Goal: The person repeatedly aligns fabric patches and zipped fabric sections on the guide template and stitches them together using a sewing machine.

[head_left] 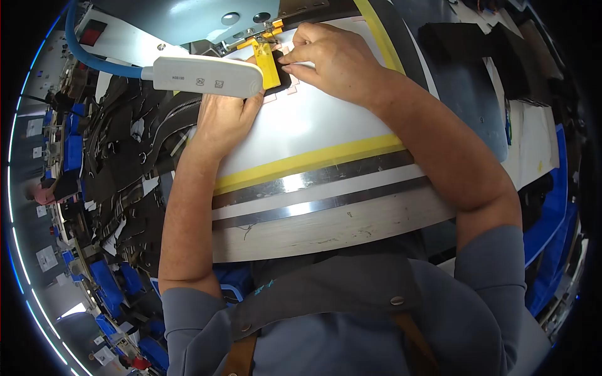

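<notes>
A small flat black piece point(286, 82) lies on the white work surface, partly under a yellow plate point(268, 65) on a machine. My right hand point(335, 59) is at the right side of this piece, thumb and forefinger pinched together at its edge. My left hand point(227, 120) rests on the surface to the left, with its thumb close to the lower end of the yellow plate. A white lamp head point(207, 76) covers most of its fingers, so their grip is hidden. Pinkish tabs point(291, 90) stick out around the black piece.
A blue flexible tube point(100, 62) carries the lamp head. Yellow tape point(313, 156) edges the white surface. Dark strap-like pieces with a zipper point(179, 111) are heaped at left. Stacked black pieces point(517, 62) lie at right, near a blue bin point(552, 213).
</notes>
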